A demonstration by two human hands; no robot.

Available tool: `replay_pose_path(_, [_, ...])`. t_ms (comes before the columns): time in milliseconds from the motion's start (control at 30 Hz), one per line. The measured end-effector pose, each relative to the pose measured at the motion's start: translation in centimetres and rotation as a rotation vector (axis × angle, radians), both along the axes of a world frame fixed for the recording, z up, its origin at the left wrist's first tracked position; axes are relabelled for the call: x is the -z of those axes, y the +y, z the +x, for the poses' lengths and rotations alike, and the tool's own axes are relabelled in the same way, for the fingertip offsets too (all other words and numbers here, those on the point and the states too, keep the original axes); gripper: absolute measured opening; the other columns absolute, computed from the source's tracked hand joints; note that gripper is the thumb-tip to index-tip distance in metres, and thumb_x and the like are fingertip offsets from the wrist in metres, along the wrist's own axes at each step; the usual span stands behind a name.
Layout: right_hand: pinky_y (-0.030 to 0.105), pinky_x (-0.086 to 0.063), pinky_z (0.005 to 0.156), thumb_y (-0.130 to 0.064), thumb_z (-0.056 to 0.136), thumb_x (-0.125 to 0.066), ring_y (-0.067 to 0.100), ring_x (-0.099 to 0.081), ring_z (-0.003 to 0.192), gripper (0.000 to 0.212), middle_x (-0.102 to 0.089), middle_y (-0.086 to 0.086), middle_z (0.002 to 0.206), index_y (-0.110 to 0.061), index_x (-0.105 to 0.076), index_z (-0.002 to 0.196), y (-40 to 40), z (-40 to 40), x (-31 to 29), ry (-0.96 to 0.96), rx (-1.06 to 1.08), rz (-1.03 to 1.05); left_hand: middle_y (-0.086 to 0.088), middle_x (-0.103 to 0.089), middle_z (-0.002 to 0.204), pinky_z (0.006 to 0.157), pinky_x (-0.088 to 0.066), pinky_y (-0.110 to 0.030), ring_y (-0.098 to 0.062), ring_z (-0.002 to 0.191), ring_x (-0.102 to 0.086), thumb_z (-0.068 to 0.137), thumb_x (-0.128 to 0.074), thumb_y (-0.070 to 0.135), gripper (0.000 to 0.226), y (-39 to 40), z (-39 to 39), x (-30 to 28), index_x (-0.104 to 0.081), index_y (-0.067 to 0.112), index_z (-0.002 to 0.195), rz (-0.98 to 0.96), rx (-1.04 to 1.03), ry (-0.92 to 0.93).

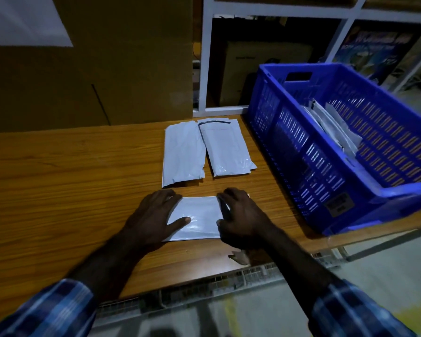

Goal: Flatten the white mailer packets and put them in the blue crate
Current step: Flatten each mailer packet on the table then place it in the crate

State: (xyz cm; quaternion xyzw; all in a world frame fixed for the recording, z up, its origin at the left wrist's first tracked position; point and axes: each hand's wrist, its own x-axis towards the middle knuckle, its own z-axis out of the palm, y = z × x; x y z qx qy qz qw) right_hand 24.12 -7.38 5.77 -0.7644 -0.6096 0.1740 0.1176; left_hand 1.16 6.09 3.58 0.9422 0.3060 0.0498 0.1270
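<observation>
dim room — wooden table (58,190), white shelving (204,57), cardboard box (131,69) behind.

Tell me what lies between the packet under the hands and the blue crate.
Only bare wooden table, as the head view shows. The packet lies under the left hand and right hand; the blue crate stands apart to its right.

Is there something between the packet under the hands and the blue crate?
Nothing visible. The packet lies under both hands, and bare table separates it from the blue crate, whose top is open.
</observation>
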Motion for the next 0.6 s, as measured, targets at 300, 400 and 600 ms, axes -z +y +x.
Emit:
replay_pose_path(300, [0.031, -0.028, 0.081, -0.037, 0.076, -0.074, 0.026, -0.041, 0.113, 0.053, -0.048, 0.007, 0.117, -0.021, -0.060, 0.125, 2.0, 0.4, -1.8, -0.193, -0.110, -0.057, 0.000, -0.044, 0.143, 0.106, -0.027, -0.031, -0.021, 0.136, -0.033, 0.067, -0.075, 0.065, 0.088, 1.3, 1.3, -3.0, -0.044, 0.030, 0.141, -0.166, -0.040, 0.058])
replay_pose_path(400, [0.030, -0.037, 0.071, -0.022, 0.078, -0.069, 0.030, -0.054, 0.104, 0.024, -0.058, 0.008, 0.107, -0.017, -0.063, 0.100, 2.5, 0.5, -3.2, -0.159, -0.096, 0.026, -0.005, -0.060, 0.113, 0.088, -0.038, -0.026, -0.025, 0.112, -0.055, 0.069, -0.086, 0.039, 0.056, 2.1, 0.7, -4.7, -0.067, 0.017, 0.116, -0.122, 0.028, -0.072])
replay_pose_path(600, [0.032, -0.037, 0.057, -0.010, 0.076, -0.074, 0.028, -0.060, 0.078, 0.025, -0.066, 0.007, 0.088, -0.014, -0.059, 0.095, 2.0, -0.5, -7.3, -0.313, -0.154, 0.300, -0.003, -0.070, 0.095, 0.071, -0.050, -0.032, -0.024, 0.087, -0.063, 0.068, -0.082, 0.007, 0.036, 1.9, -2.4, -7.7, -0.070, 0.015, 0.101, 0.158, 0.101, -0.298])
